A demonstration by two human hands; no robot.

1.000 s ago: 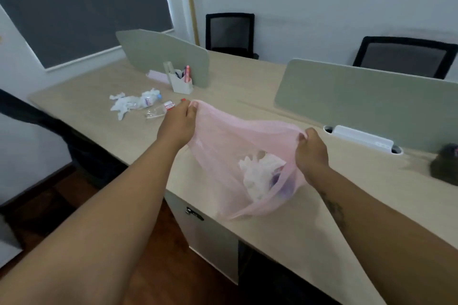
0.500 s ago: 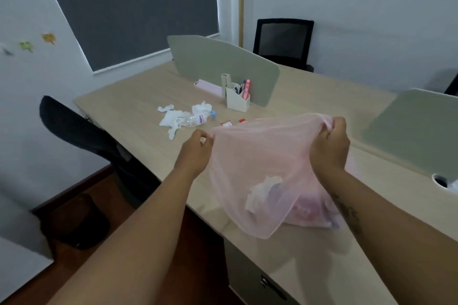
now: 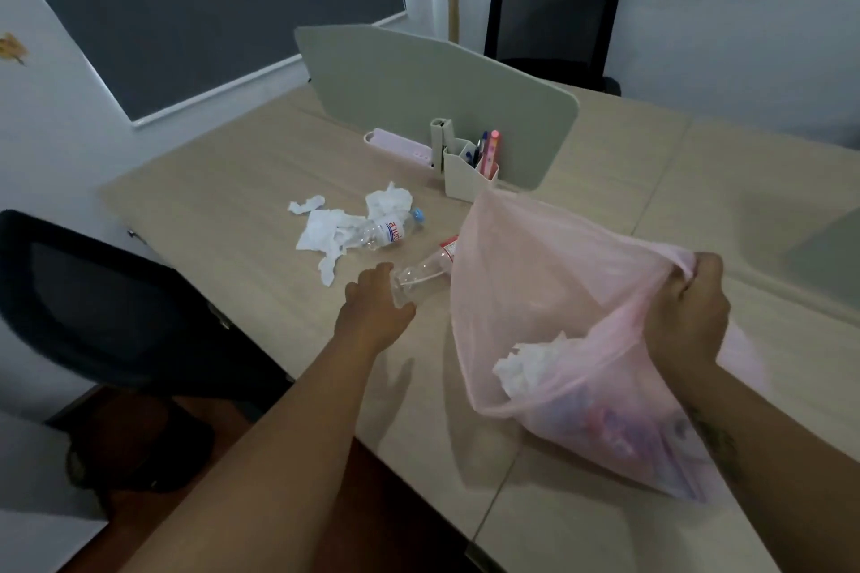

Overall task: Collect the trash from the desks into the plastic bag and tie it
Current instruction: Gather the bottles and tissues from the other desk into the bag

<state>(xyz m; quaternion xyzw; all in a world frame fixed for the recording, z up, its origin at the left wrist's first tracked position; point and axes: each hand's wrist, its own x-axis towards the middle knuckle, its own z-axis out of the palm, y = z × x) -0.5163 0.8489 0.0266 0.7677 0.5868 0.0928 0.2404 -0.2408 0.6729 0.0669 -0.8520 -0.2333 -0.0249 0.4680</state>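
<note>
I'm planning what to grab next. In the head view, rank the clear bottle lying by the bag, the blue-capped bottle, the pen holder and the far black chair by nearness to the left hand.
1. Clear bottle: touching the left hand, beside the pink bag.
2. Blue-capped bottle: just beyond, among the tissues.
3. Pen holder: farther back, by the divider.
4. Black chair: across the desk.

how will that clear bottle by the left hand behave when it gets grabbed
The clear bottle looks empty, so it is probably very light. Its thin see-through wall will likely dent under a firm squeeze. It lies on its side on the desk, so a nudge from the left hand could send it rolling toward the pink bag.
</note>
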